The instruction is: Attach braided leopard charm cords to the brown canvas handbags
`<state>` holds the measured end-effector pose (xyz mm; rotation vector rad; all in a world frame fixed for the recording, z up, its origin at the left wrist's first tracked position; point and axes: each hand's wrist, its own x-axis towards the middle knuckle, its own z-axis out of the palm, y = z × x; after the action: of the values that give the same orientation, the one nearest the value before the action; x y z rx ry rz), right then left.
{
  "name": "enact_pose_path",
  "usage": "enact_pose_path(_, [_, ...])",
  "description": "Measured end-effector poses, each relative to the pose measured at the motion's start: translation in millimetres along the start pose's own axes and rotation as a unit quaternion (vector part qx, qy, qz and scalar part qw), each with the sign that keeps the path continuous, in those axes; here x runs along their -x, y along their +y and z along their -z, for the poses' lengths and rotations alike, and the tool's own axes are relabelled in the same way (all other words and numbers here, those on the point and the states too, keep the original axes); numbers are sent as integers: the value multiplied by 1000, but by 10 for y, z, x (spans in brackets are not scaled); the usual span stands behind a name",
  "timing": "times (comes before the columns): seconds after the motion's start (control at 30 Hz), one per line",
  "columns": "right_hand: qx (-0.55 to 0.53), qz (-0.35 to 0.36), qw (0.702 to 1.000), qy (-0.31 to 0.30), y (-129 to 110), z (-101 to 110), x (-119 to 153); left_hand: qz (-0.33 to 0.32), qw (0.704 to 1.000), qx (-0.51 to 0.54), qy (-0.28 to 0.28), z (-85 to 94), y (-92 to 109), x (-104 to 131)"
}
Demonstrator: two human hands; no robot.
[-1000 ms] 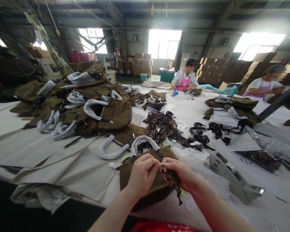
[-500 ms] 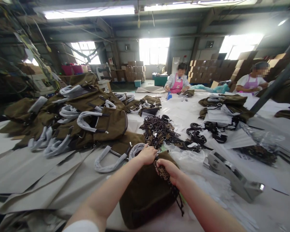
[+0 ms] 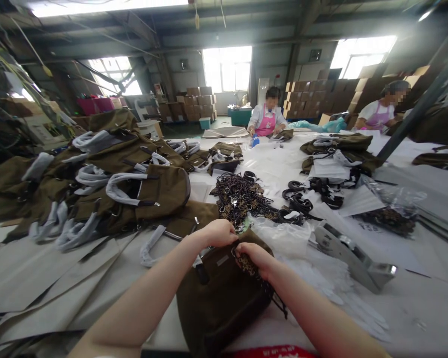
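An olive-brown handbag (image 3: pixel 216 298) with dark trim stands tilted in front of me. My left hand (image 3: pixel 220 232) is closed at the bag's top edge, its fingertips mostly hidden behind it. Close beside it, my right hand (image 3: pixel 256 256) pinches a metal ring at the end of a brown-and-black patterned chain strap (image 3: pixel 249 267). The strap's dark end hangs down the bag's right side. Just beyond my hands lies a tangled pile of similar chain straps (image 3: pixel 235 196) with metal rings.
Olive bags with wrapped handles (image 3: pixel 160 194) are heaped on the left. Rolled black straps (image 3: pixel 298 199), clear plastic (image 3: pixel 280 231), a metal tape dispenser (image 3: pixel 351 253) and white gloves (image 3: pixel 354 303) lie on the right. Two people (image 3: pixel 267 117) work across the table.
My left hand has shifted from lying over the wrapped handle to a closed grip at the bag's top edge. The handle has dropped to the left. My right hand keeps the strap.
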<state>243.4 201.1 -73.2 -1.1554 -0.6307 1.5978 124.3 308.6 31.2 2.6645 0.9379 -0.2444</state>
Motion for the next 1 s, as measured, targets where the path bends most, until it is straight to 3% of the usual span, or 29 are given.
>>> enact_pose_path(0.23, [-90, -44, 994, 37, -51, -135, 61, 17, 997, 0, 81, -84, 262, 255])
enact_pose_path(0.4, [-149, -71, 985, 54, 2, -152, 140, -2, 991, -10, 131, -347, 444, 561])
enact_pose_path(0.6, [-183, 8, 983, 28, 33, -223, 258, 80, 980, 88, 160, -524, 321, 720])
enact_pose_path(0.7, [-179, 52, 982, 16, 0, -254, 314, 77, 972, 148, 166, -558, 238, 721])
enact_pose_path(0.77, [-151, 70, 986, 8, -37, -242, 346, 79, 971, 155, 167, -581, 220, 720])
enact_pose_path(0.87, [-10, 94, 995, -3, -110, -148, 390, 69, 974, 110, 185, -642, 249, 761])
enact_pose_path(1.0, [184, 147, 972, 20, -199, 75, 424, 57, 941, 44, 331, -865, 353, 937])
